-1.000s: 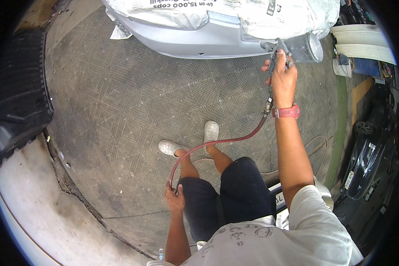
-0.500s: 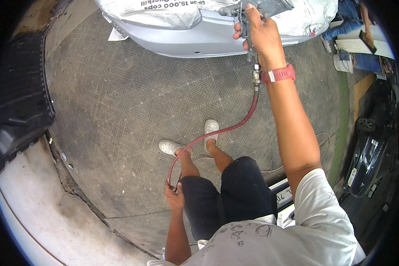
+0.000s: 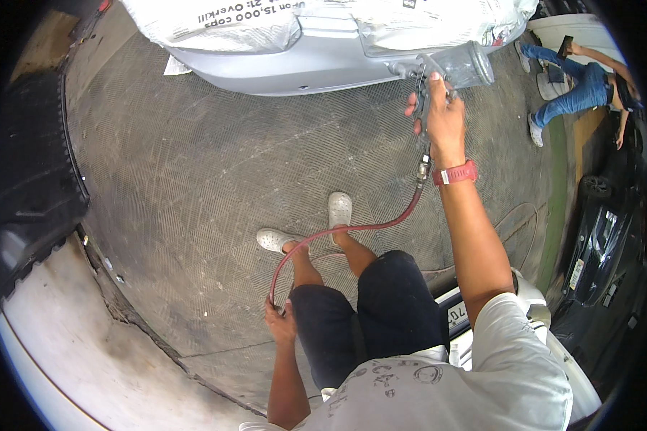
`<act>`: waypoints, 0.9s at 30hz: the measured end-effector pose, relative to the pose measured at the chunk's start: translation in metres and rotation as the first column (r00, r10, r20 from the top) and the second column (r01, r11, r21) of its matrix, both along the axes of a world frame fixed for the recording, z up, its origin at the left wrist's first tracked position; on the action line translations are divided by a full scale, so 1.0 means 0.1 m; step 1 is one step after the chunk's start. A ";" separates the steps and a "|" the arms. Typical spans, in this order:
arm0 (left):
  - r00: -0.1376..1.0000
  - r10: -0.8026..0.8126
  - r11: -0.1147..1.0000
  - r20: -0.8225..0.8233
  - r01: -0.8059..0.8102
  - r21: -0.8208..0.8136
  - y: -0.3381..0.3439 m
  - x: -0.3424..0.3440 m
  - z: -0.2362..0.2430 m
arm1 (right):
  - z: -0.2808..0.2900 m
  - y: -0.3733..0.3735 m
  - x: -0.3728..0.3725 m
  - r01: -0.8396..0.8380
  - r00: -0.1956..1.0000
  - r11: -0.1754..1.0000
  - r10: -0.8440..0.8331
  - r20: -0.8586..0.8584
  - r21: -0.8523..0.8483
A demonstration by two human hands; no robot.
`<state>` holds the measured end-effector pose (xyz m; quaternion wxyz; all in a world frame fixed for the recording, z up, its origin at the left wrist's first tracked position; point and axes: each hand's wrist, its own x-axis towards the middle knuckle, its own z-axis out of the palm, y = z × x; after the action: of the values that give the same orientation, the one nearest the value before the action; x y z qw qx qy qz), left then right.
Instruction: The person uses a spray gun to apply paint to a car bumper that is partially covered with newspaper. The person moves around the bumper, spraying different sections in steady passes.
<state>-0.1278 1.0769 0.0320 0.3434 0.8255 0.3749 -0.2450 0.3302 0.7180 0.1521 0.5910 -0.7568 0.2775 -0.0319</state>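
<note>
Left hand (image 3: 281, 323) curled round red hose (image 3: 352, 228), beside dark shorts (image 3: 399, 309) — hose arcs over pale shoes (image 3: 340, 208), up right to the spray gun. Silver bumper (image 3: 266, 72) at top, printed covering (image 3: 230, 29) above it. Right hand (image 3: 446, 126) wrapped on spray gun (image 3: 425, 93) — nozzle near bumper, contact unclear. Far right, co-worker (image 3: 582, 90) in jeans.

**Silver, grey and white, with touches of red**

The spray gun (image 3: 427, 66) is dull metallic grey, the hose (image 3: 366, 228) dark red. I see a red watch (image 3: 456, 173), black shorts (image 3: 399, 316), white clogs (image 3: 340, 208) dotted with holes, and an off-white shirt (image 3: 438, 406) with dark motifs. The bumper (image 3: 262, 75) is silver, its paper covering (image 3: 446, 32) white with black print; the floor (image 3: 194, 187) is grey-brown, finely ridged.
</note>
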 end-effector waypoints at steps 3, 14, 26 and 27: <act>0.996 -0.057 0.998 -0.063 0.056 -0.012 0.06 0.05 0.02 | -0.17 -0.24 -0.04 0.009 0.999 1.000 -0.010 -0.043 -0.030; 0.975 -0.219 0.972 -0.018 0.217 -0.091 -0.50 0.75 0.09 | -0.62 -1.70 0.26 0.188 0.982 0.953 -0.182 0.044 -0.238; 0.969 -0.229 0.961 0.092 0.241 -0.138 -0.85 1.18 0.20 | -0.67 -2.18 0.43 0.312 0.949 0.876 -0.300 0.091 -0.367; 0.969 -0.238 0.964 0.070 0.245 -0.107 -0.79 1.15 0.15 | -0.66 -2.05 0.35 0.283 0.958 0.894 -0.280 0.060 -0.348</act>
<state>-0.0127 0.9977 0.0474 0.3684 0.8505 0.2469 -0.2829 0.3647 0.5127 0.0861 0.4360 -0.8020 0.3714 -0.1694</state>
